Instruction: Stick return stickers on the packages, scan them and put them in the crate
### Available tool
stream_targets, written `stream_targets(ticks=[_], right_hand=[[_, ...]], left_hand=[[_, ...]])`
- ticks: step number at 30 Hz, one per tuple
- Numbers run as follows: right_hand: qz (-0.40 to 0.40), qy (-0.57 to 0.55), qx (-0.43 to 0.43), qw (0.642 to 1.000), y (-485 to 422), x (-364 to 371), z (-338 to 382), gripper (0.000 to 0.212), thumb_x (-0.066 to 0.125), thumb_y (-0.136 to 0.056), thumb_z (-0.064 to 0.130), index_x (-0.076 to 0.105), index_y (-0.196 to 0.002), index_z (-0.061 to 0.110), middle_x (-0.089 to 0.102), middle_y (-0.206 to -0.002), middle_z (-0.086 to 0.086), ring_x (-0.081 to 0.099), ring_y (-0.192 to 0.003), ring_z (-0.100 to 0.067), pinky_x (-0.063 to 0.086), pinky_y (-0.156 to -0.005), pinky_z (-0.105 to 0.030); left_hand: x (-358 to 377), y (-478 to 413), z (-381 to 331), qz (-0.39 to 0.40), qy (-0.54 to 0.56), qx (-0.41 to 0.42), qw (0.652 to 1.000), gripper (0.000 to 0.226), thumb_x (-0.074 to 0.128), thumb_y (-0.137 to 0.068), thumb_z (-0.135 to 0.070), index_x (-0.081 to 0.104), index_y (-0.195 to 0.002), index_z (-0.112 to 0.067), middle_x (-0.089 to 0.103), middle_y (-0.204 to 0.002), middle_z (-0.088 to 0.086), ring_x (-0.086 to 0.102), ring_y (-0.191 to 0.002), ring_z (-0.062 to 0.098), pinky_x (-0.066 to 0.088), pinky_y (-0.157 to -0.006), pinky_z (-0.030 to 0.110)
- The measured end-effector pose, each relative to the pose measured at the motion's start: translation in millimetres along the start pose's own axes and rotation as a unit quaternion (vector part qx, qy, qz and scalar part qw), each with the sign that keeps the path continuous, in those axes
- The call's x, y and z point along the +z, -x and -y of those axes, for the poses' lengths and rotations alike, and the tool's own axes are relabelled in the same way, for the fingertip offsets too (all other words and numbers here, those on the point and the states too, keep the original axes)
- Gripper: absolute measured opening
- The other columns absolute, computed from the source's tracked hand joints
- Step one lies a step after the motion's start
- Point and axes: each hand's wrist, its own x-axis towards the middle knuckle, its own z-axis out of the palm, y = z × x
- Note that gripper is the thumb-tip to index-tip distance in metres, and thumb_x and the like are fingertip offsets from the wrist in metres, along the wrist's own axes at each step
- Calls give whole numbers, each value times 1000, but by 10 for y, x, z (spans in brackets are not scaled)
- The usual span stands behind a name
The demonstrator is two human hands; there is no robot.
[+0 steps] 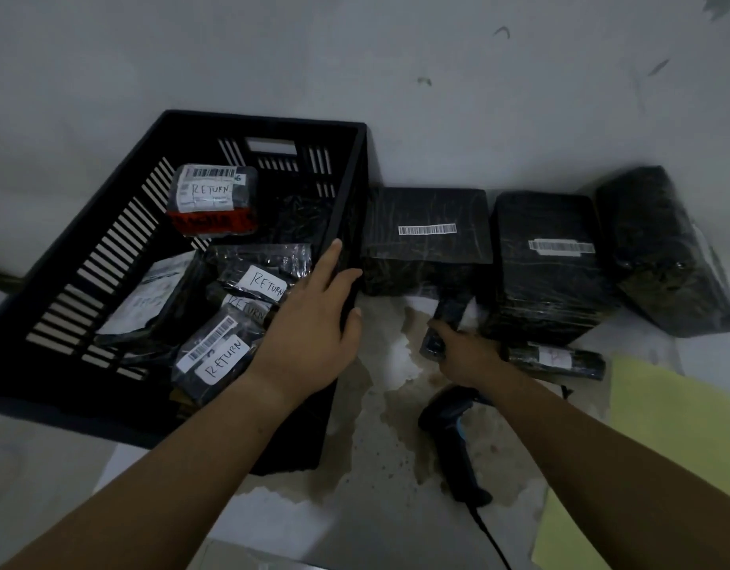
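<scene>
left hand lies flat on the crate rim, fingers straight, likely steadying it. right hand curls round a small black package; no return sticker visible on it. scanner lies just below that grip, with 3 big wrapped packages just beyond, likely queued.

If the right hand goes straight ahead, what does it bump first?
Probably the big black box with the barcode strip, just beyond the small dark package the right hand grips; depth is hard to judge.
</scene>
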Motion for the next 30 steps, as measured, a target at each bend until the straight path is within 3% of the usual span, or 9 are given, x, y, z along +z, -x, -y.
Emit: stream_targets(ticks=[3,7,10,14,16,18,22,27,30], right_hand=[[-24,-79,-46,996,162,-8,6,75,57,-91,12,20,-152,33,59,-111,-15,54,-74,-25,37,-50,-29],[-81,-273,-125,950,708,-144,104,68,71,-87,20,35,-142,35,58,-121,-1,61,-105,-19,54,-86,-35],[-104,-378,-137,910,1233,-321,264,47,66,-90,42,40,-129,43,60,-120,14,63,-100,-3,53,-79,-23],[-111,-459,-119,873,1832,-490,360,43,53,-86,56,40,-127,53,57,-125,16,64,-100,-3,56,-83,-30],[-97,-532,-104,835,2034,-558,347,38,51,-89,53,47,-127,51,62,-122,11,68,-97,-10,56,-79,-28],[-65,-620,-75,778,2168,-616,321,39,55,-89,58,55,-124,41,68,-114,-2,71,-86,-19,55,-72,-27],[7,-747,-35,663,2328,-641,233,59,47,-88,58,58,-131,20,65,-91,-15,61,-73,-23,53,-69,-34],[77,-779,12,623,2382,-579,176,66,34,-95,62,69,-111,9,61,-82,-15,56,-65,-23,48,-67,-36],[106,-793,19,600,2334,-534,163,68,34,-94,68,75,-94,14,61,-79,-14,54,-60,-23,47,-61,-35]], left_hand=[[-11,-8,-3,3,5,1,1000,49,51,-104,-31,44,-151,-21,4,-172,-8,37,-145,29,42,-110,45],[20,-4,23,-1,3,10,1000,51,52,-103,-32,43,-151,-20,6,-173,-5,36,-145,29,41,-112,44],[-10,-9,15,2,-47,9,999,56,55,-98,-32,46,-150,-16,17,-171,5,22,-154,34,32,-121,51],[3,91,-193,-7,-185,130,974,70,72,-79,-15,52,-146,-11,38,-162,16,24,-154,39,19,-127,54],[93,262,-372,21,-94,134,986,80,71,-85,-17,36,-157,-19,26,-168,8,14,-157,25,7,-130,42],[186,465,-531,66,84,80,991,85,70,-93,-23,20,-161,-30,18,-169,-7,10,-155,5,13,-129,30],[242,732,-781,146,387,-59,908,82,71,-95,-24,19,-153,-49,29,-155,-32,36,-129,-25,37,-100,0],[279,871,-892,104,458,-98,877,61,71,-95,-12,45,-141,-43,66,-122,-22,66,-113,0,54,-98,24],[237,909,-895,94,468,-104,873,49,67,-98,-14,51,-134,-43,66,-119,-26,67,-108,0,54,-89,19]])
